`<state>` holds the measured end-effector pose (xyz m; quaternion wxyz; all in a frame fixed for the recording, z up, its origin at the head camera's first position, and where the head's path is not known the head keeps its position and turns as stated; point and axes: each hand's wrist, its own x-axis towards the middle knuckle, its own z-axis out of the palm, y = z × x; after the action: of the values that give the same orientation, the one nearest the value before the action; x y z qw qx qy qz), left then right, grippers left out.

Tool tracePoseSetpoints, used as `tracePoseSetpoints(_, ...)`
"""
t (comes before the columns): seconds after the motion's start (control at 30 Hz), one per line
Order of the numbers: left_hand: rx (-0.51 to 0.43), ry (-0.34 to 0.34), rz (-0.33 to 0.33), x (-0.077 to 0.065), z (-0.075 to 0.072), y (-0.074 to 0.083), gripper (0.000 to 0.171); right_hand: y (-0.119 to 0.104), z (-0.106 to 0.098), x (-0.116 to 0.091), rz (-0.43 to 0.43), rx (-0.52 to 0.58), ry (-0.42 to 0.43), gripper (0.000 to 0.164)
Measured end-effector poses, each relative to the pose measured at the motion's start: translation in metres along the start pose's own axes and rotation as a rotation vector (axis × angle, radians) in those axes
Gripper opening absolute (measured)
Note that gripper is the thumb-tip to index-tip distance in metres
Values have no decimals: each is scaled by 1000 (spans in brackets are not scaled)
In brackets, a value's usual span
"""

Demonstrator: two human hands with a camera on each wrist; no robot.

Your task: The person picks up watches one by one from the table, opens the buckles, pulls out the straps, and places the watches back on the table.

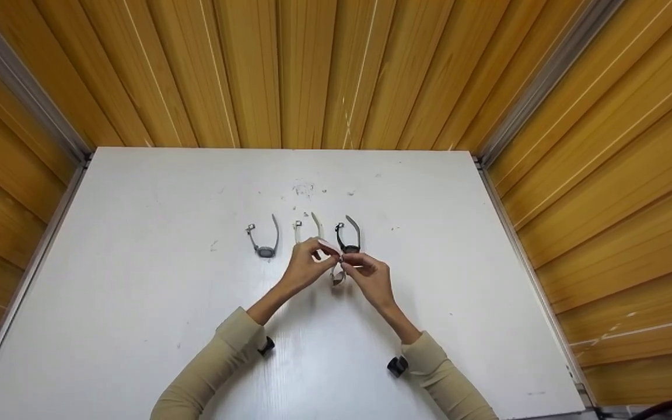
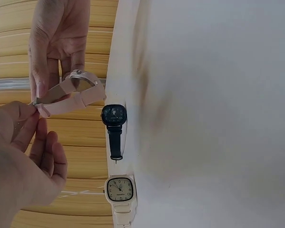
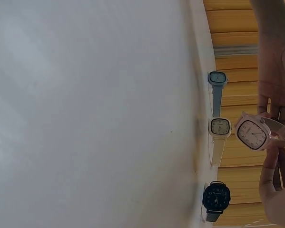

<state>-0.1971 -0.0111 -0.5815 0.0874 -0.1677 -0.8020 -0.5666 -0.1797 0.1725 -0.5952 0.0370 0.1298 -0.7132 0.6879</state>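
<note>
A pale pink wristwatch [image 3: 252, 133] is held up off the table, its square dial hanging below the two hands. My left hand [image 1: 305, 269] pinches the strap near its ends between thumb and finger. Facing it, my right hand [image 1: 372, 283] also pinches the strap ends, and the fingertips of both hands nearly meet there. In the left wrist view the strap [image 2: 68, 105] forms a closed-looking loop; fingers hide whether the buckle is fastened. Just beyond the hands lies a black watch [image 1: 350, 249], its strap spread open.
A cream watch [image 2: 120, 188] lies left of the black one, partly behind my left hand in the head view. Farther left is a grey-blue watch [image 1: 265, 252]. All rest on the white table [image 1: 137, 280], which has small dark marks; wood-patterned walls [image 1: 301, 70] surround it.
</note>
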Motion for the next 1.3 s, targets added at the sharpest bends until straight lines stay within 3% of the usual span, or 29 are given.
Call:
tracePoseSetpoints(0.13,9,11,4,-1,-1,0,8,-1,0,1,4,15,-7,19)
tracePoseSetpoints(0.53,-95,-20,-35,-8,0,-7,4,1,2,2,56,36,65,19)
tracePoseSetpoints(0.73,-114,-11,-45,-10,3,-6,9,3,2,1,0,72,57,22)
tracePoseSetpoints(0.9,-123,-27,-35,-10,2,3,15,5,2,2,-53,65,22,27)
tracePoseSetpoints(1.13,-144,-19,48,-11,-7,28,11,5,1,3,-85,41,13,29)
tracePoseSetpoints(1.3,-156,-2,57,-12,-7,30,10,7,0,2,-93,-15,5,29)
